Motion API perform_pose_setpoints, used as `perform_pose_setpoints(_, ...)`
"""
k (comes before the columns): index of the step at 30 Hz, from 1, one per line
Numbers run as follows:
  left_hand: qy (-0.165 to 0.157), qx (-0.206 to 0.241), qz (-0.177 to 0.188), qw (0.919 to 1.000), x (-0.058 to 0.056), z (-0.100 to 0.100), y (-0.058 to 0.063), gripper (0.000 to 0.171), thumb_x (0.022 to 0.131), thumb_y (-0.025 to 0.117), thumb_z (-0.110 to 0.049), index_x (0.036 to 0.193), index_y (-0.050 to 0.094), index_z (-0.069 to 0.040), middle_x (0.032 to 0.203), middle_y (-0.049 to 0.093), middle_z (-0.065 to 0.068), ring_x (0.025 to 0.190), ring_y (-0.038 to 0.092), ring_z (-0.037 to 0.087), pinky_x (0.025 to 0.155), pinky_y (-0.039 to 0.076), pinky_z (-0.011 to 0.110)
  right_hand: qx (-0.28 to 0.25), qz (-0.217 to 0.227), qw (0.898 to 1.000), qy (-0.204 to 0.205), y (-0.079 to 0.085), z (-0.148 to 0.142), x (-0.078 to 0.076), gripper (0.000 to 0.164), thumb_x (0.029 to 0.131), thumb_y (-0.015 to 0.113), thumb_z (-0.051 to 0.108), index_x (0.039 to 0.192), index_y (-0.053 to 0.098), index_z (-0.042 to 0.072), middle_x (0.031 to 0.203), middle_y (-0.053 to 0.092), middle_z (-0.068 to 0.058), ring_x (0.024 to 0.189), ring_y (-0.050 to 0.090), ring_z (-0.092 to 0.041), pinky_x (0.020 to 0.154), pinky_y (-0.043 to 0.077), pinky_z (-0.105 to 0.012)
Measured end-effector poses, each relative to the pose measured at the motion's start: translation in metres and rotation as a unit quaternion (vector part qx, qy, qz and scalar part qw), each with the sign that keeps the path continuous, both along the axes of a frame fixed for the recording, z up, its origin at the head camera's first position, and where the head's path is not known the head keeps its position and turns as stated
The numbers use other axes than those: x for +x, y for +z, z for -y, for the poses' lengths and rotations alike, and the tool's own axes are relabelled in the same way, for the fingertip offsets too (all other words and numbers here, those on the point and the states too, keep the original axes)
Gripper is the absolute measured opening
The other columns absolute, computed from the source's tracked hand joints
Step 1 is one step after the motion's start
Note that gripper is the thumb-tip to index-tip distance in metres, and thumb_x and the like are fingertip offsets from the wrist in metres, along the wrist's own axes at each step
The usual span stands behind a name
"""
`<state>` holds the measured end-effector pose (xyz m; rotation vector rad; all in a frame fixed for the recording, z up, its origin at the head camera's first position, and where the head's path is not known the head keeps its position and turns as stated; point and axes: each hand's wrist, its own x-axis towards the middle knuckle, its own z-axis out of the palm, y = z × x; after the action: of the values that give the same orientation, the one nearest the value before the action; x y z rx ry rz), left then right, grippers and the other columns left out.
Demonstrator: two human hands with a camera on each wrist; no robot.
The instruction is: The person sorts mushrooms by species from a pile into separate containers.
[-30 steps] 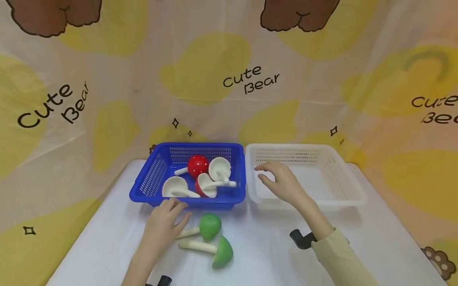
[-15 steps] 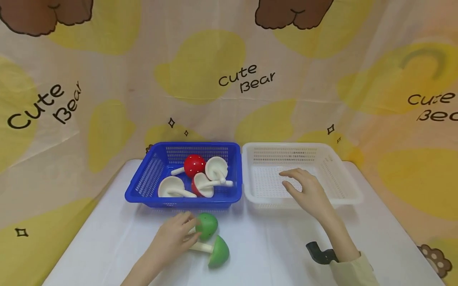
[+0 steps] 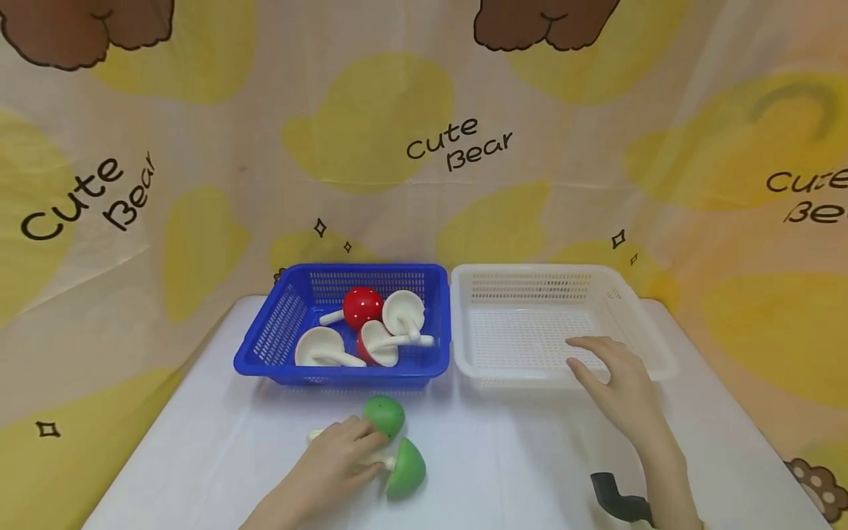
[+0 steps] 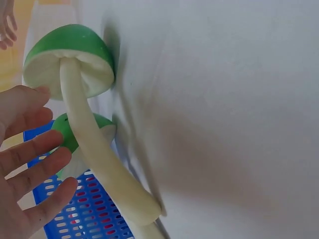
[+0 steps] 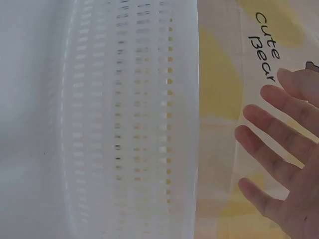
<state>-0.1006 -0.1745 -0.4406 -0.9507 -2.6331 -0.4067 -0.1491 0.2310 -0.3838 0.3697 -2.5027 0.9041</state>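
Two toy mushrooms with green caps lie on the white tabletop in front of the blue basket. My left hand [image 3: 341, 456] is over their pale stems, fingertips close to the nearer mushroom [image 3: 408, 471] and covering much of its stem. In the left wrist view, that mushroom's stem [image 4: 94, 134] shows beside loosely spread fingers, with nothing gripped. The farther green mushroom [image 3: 386, 416] lies just behind, nearer the basket. My right hand [image 3: 626, 386] holds nothing, its thumb and fingers apart over the front right of the white basket [image 3: 563, 374].
The blue basket [image 3: 358, 374] holds several red-capped mushrooms [image 3: 362, 308], some with white undersides up. It stands side by side with the white basket. A black curved piece [image 3: 616, 500] shows by the right wrist. A patterned cloth [image 3: 371, 125] hangs behind.
My left hand has moved from the blue basket's front edge down and right onto the green mushrooms' stems. My right hand has drawn back to the right across the white basket.
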Motion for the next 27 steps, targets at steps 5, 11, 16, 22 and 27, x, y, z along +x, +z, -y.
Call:
perform_pose_setpoints(5, -0.012, -0.012, -0.01, 0.9998, 0.001, 0.0, -0.004, 0.027, 0.075, 0.078, -0.027, 0.099, 0.067, -0.025, 0.09, 0.051, -0.016, 0.082, 0.046, 0.003, 0.068, 0.043, 0.02, 0.008, -0.013, 1.0, -0.015, -0.005, -0.01, 0.004, 0.03, 0.086, 0.07, 0.015, 0.116, 0.065, 0.008, 0.115, 0.067, -0.013, 0.111, 0.057, -0.035, 0.092, 0.042, -0.054)
perform_pose_setpoints(11, -0.014, -0.038, 0.024, 0.9989, 0.003, -0.002, -0.009, 0.029, 0.079, 0.076, -0.028, 0.106, 0.066, -0.026, 0.096, 0.054, -0.015, 0.087, 0.049, 0.003, 0.074, 0.046, 0.023, 0.009, -0.016, 0.999, -0.037, -0.014, -0.024, 0.006, 0.032, 0.084, 0.072, 0.014, 0.115, 0.065, 0.008, 0.115, 0.066, -0.016, 0.11, 0.055, -0.04, 0.093, 0.037, -0.059)
perform_pose_setpoints(16, -0.03, -0.032, 0.019, 0.9989, 0.003, -0.004, -0.013, 0.028, 0.082, 0.073, -0.024, 0.108, 0.065, -0.028, 0.095, 0.053, -0.016, 0.089, 0.048, 0.002, 0.076, 0.048, 0.022, 0.032, -0.011, 0.996, -0.077, -0.017, -0.034, 0.005, 0.032, 0.084, 0.072, 0.017, 0.115, 0.065, 0.01, 0.117, 0.065, -0.019, 0.11, 0.053, -0.044, 0.092, 0.033, -0.062)
perform_pose_setpoints(22, -0.042, -0.042, 0.011, 0.9982, 0.004, -0.007, -0.016, 0.021, 0.088, 0.066, -0.021, 0.108, 0.064, -0.028, 0.094, 0.052, -0.016, 0.09, 0.048, 0.003, 0.077, 0.049, 0.023, 0.053, -0.003, 0.992, -0.116, -0.022, -0.041, 0.005, 0.033, 0.085, 0.071, 0.023, 0.114, 0.065, 0.011, 0.116, 0.065, -0.02, 0.109, 0.051, -0.047, 0.089, 0.031, -0.065)
perform_pose_setpoints(27, -0.042, -0.099, -0.015, 0.9941, 0.005, -0.009, -0.017, 0.023, 0.087, 0.063, -0.016, 0.107, 0.061, -0.027, 0.096, 0.055, -0.013, 0.095, 0.053, 0.008, 0.081, 0.053, 0.031, 0.065, 0.005, 0.987, -0.145, -0.024, -0.043, 0.004, 0.039, 0.082, 0.074, 0.033, 0.112, 0.066, 0.011, 0.116, 0.065, -0.021, 0.109, 0.05, -0.048, 0.093, 0.028, -0.068)
